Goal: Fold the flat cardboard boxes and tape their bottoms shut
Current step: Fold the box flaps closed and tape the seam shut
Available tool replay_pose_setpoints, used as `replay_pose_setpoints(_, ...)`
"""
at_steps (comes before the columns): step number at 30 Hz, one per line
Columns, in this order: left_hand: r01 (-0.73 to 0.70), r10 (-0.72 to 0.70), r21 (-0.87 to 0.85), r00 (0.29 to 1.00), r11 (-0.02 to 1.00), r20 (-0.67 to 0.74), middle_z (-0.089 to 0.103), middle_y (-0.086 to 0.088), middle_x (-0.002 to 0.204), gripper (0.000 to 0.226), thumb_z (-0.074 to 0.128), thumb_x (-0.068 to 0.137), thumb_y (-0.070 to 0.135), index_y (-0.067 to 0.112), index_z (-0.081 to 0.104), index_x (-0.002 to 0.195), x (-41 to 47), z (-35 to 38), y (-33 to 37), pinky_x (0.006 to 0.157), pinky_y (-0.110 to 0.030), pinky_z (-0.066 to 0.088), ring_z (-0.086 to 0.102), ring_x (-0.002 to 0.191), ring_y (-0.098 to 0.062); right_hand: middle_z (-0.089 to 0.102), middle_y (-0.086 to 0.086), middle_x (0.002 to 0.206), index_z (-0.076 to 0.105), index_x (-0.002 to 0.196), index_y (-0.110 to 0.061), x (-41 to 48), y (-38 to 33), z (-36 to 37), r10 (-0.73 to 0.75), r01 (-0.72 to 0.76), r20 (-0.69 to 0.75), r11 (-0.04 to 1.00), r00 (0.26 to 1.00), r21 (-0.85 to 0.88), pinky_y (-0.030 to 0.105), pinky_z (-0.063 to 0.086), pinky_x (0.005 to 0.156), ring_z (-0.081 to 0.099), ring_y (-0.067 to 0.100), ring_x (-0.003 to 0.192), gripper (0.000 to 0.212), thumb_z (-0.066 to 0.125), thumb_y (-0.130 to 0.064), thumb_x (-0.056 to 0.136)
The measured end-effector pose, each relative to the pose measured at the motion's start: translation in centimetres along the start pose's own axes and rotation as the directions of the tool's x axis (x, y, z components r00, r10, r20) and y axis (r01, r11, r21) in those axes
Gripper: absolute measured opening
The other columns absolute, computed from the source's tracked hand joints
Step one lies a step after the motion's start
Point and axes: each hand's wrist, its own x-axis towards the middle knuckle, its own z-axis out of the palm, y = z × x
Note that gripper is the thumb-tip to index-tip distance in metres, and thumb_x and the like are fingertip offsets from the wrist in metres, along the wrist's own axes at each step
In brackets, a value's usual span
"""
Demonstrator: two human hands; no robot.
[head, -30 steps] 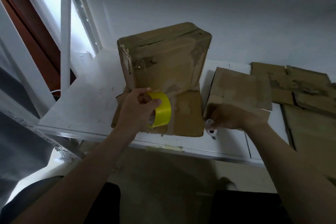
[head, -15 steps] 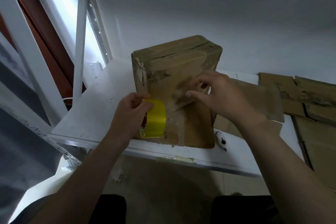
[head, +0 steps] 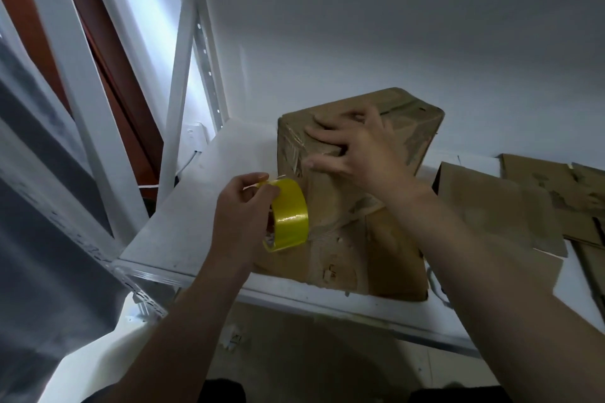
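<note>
left hand (head: 240,217) grips yellow tape roll (head: 289,214) beside box (head: 343,206) | right hand (head: 357,149) flat, fingers spread, pressing box top | box on white shelf (head: 183,222)

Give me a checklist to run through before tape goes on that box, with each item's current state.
1. Grip on the yellow tape roll: ok, the left hand holds it beside the box.
2. Box steadied: ok, the right hand presses spread fingers on its upper face.
3. Free tape end lifted: cannot tell, too small to see at the thumb.
4. Top seam closed: cannot tell, the right hand covers part of it.
5. Box supported: ok, it stands on the white shelf, close to the front edge.
</note>
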Motion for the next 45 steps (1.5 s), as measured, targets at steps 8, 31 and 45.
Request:
replay_pose_setpoints(8,0.018,-0.018,-0.027,1.0,0.999,-0.002,0.063,0.001,0.108,0.022,0.067,0.093,0.021,0.024,0.066,0.115,1.0,-0.1,0.1,0.085,-0.049,0.06,0.063,0.102,-0.027,0.058,-0.013,0.14,0.064,0.134,-0.03,-0.5,1.7,0.5,-0.135,0.14,-0.049,0.983,0.99,0.12,0.048,0.043,0.098,0.047,0.032,0.124,0.078,0.061,-0.07,0.067)
replay_pose_setpoints(31,-0.01,0.008,0.018,0.996,1.0,0.089,0.06,0.003,0.113,0.025,0.07,0.089,0.022,0.031,0.063,0.111,-1.4,0.3,0.2,0.082,-0.048,0.059,0.062,0.103,-0.024,0.068,-0.013,0.125,0.073,0.121,-0.024,-2.0,-1.1,0.5,-0.018,0.049,-0.11,0.956,0.994,0.29,0.051,0.038,0.105,0.053,0.02,0.122,0.031,0.073,-0.027,0.09)
replay_pose_setpoints(45,-0.023,0.009,0.091,0.989,0.996,0.147,0.062,0.016,0.105,0.022,0.072,0.085,0.028,0.039,0.066,0.102,-2.1,4.2,0.2,0.066,-0.03,0.055,0.063,0.094,-0.011,0.047,0.014,0.146,0.038,0.152,-0.023,-1.6,9.0,-3.9,0.641,-0.641,0.077,0.739,0.764,0.207,0.049,0.035,0.114,0.045,0.037,0.133,0.061,0.042,-0.056,0.101)
